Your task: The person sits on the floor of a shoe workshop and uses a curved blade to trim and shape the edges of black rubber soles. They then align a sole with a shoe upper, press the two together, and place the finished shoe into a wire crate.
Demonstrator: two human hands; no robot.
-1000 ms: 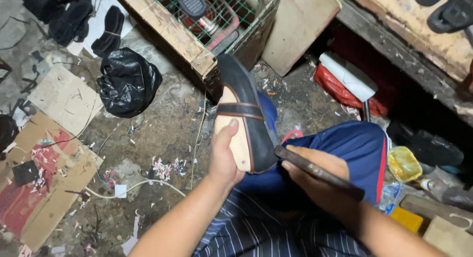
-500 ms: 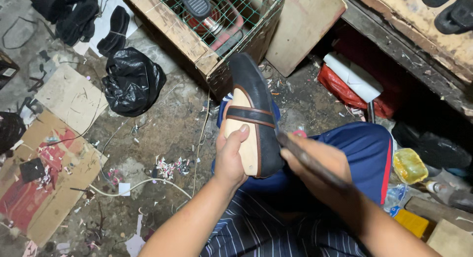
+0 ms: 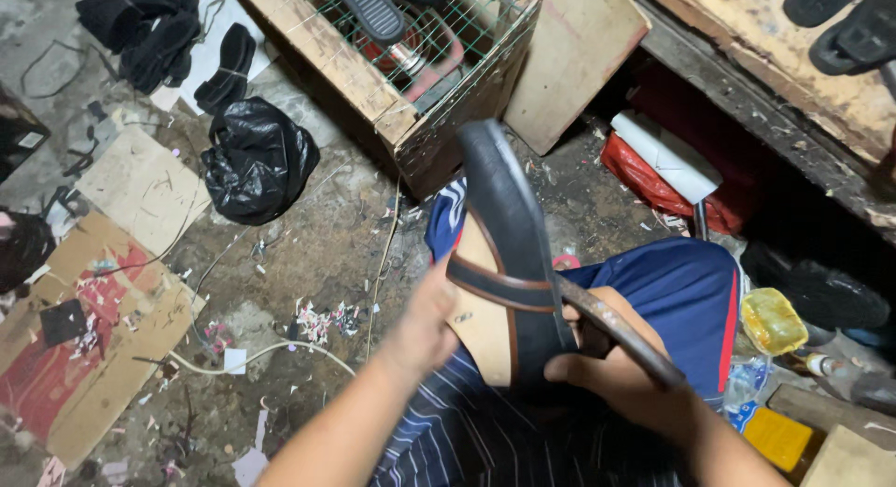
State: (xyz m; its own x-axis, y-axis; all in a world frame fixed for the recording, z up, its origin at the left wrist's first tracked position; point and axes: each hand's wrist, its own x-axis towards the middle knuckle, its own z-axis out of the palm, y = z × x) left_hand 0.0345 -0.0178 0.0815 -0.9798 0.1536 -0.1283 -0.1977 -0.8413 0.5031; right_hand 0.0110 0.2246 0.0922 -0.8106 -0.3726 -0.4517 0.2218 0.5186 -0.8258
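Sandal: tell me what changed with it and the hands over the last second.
The sandal has turned: earlier its tan footbed faced the camera, now it stands more on edge, black sole showing. The left hand kept its hold on the footbed side. The right hand stayed gripping the flat metal tool against the sandal. The knee, wooden crate and black bag are unchanged.

On the floor at the left lies a flattened cardboard box [image 3: 89, 356], brown with a red printed panel. A knotted black plastic bag [image 3: 257, 160] sits beyond it. By the right edge, a crumpled yellow wrapper [image 3: 773, 321] and a flat yellow packet [image 3: 777, 438].
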